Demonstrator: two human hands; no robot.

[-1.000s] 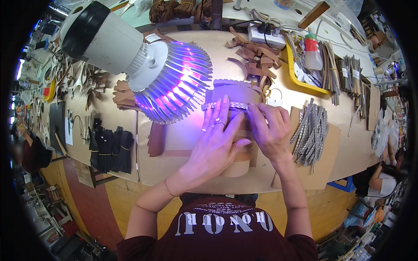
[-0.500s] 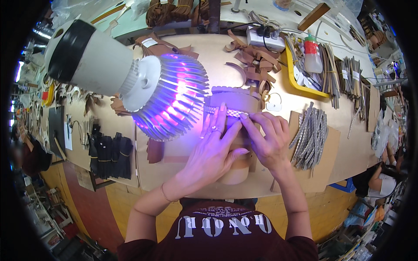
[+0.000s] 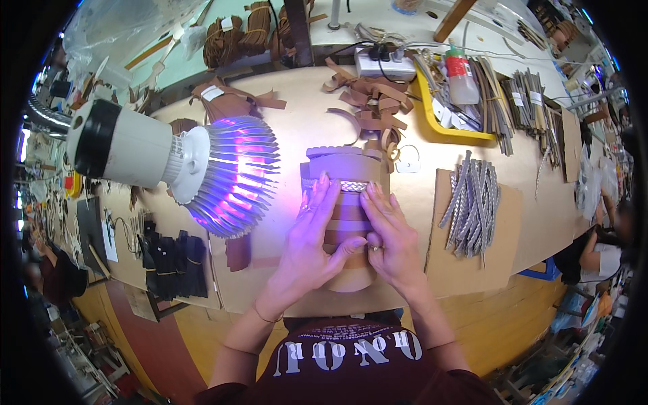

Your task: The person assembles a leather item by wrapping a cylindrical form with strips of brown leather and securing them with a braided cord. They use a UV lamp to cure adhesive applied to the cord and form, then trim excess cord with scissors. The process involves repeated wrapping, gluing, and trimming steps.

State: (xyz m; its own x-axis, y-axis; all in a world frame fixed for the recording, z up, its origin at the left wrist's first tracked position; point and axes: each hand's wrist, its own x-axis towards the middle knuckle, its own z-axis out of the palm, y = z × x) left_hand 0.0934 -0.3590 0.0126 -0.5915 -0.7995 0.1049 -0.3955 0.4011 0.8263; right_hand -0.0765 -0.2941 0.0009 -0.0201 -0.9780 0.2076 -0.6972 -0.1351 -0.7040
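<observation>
A silver braided strip [image 3: 353, 186] lies across a rounded form wrapped in tan and brown leather bands [image 3: 351, 278]. My left hand [image 3: 307, 236] lies on the form with its fingers stretched out and their tips on the strip's left part. From the right, my right hand [image 3: 393, 236] rests with straight fingers at the strip's right end. A short piece of braid shows between the two hands; the ends are hidden under fingers. Both thumbs come close together over the brown bands. Neither hand grips anything.
A large finned lamp [image 3: 229, 177] glows purple close on the left. Silver braided strips [image 3: 470, 206] lie on cardboard at right. Brown leather scraps [image 3: 378, 101], a yellow tray [image 3: 453, 133], a bottle [image 3: 462, 81] and a power strip [image 3: 385, 67] stand behind. Black bundles [image 3: 174, 263] lie left.
My right hand has gone from pinching at the braid to lying with its fingers straight along it. My left hand stays on the strip. The whole view has shifted a little.
</observation>
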